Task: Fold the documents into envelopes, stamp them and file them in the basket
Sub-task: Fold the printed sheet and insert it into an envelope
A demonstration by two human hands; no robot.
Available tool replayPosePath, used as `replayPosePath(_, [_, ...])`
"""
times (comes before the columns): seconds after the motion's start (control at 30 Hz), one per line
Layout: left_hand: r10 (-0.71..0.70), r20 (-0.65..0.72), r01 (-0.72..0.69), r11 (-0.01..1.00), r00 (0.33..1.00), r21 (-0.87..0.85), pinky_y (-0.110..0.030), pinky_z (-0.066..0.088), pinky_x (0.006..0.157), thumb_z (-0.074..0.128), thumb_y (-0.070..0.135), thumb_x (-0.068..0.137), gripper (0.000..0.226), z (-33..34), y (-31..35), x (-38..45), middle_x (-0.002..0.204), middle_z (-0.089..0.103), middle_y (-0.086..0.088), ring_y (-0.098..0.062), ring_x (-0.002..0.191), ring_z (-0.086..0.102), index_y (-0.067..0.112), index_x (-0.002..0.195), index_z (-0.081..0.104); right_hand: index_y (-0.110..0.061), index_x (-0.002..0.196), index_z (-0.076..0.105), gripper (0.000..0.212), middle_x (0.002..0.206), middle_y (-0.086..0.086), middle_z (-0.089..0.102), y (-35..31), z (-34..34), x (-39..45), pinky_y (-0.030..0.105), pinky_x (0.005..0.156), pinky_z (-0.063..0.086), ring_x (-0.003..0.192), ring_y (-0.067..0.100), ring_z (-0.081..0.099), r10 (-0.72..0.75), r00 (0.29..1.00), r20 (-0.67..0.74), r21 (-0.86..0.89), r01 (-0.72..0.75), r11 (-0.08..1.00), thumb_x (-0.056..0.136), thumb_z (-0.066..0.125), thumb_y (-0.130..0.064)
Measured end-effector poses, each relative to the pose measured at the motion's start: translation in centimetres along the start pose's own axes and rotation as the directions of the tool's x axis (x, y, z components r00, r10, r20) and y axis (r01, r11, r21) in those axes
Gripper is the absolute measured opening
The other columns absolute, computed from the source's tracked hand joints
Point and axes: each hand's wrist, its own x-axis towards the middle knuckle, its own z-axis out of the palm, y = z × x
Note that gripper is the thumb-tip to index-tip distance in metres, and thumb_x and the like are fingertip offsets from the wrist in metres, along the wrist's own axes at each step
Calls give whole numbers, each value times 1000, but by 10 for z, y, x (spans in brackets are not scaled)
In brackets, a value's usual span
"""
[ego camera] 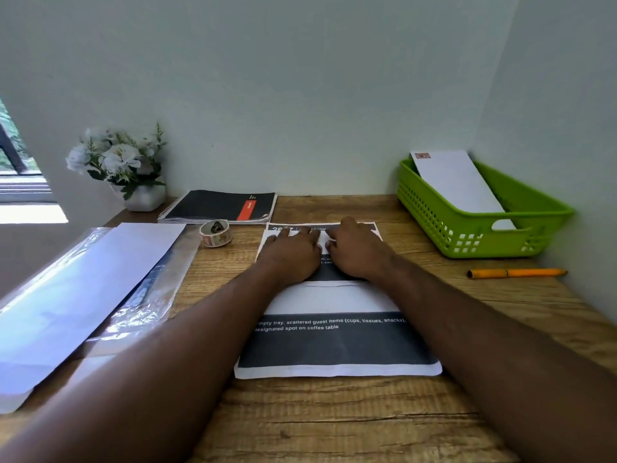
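A printed document (334, 345) with dark bands and white text lies flat on the wooden desk in front of me. My left hand (293, 253) and my right hand (355, 252) rest side by side on its far end, fingers pressing down on the paper near the top edge. A stack of white envelopes (76, 295) lies on clear plastic wrap at the left. A roll of stamps (216, 232) stands beyond it. The green basket (467, 232) at the back right holds one stamped envelope (457, 182) leaning on its rim.
A black spiral notebook (220, 206) lies at the back, beside a white pot of white flowers (120, 165). An orange pen (516, 273) lies near the right wall. Walls close the desk at the back and right.
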Motion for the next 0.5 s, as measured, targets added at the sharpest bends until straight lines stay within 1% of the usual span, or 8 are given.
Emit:
replayPosePath(0.07, [-10,1,10,1000,1000,19,-50,24,112,25,35,101,50,0,3,0,157,26,2,-35,142,26,22,149,27,-19,126,53,34,127,13,44,-5,3,-3,43,94,38,115,35,45,19,1000,-12,-79,-20,997,96,40,-30])
replayPosePath(0.13, [-31,33,32,999,999,-7,-51,20,114,23,38,101,50,-1,4,0,160,20,5,-36,144,20,24,150,25,-25,130,50,37,129,10,42,-6,5,-3,48,99,33,119,35,41,19,1000,-22,-115,-21,993,96,40,-32])
replayPosePath(0.2, [-48,68,49,999,997,-21,-51,13,115,23,39,102,53,-4,6,0,162,10,8,-36,147,12,26,153,17,-30,133,47,39,131,7,40,-5,5,-2,49,101,30,122,34,38,32,999,9,-104,-30,994,95,39,-34])
replayPosePath(0.3, [-64,71,65,998,995,-19,-50,11,115,22,39,101,54,-7,7,0,161,15,8,-34,147,11,27,153,18,-35,134,44,40,133,4,39,-4,4,-1,50,103,26,125,32,35,53,998,43,-65,-50,997,94,37,-36])
replayPosePath(0.4, [-80,65,82,996,995,-27,-52,12,114,21,40,100,53,-7,9,-1,160,19,7,-34,146,12,27,152,20,-35,134,44,39,136,1,40,-6,2,-1,53,105,23,128,31,34,53,998,41,-102,-48,994,95,34,-37])
replayPosePath(0.5, [-80,39,81,996,996,-27,-55,13,113,17,41,99,52,-6,8,-1,159,20,7,-34,146,15,28,150,23,-29,129,49,38,136,1,43,-8,1,-1,55,104,25,128,31,36,75,997,25,-152,-70,986,95,34,-36])
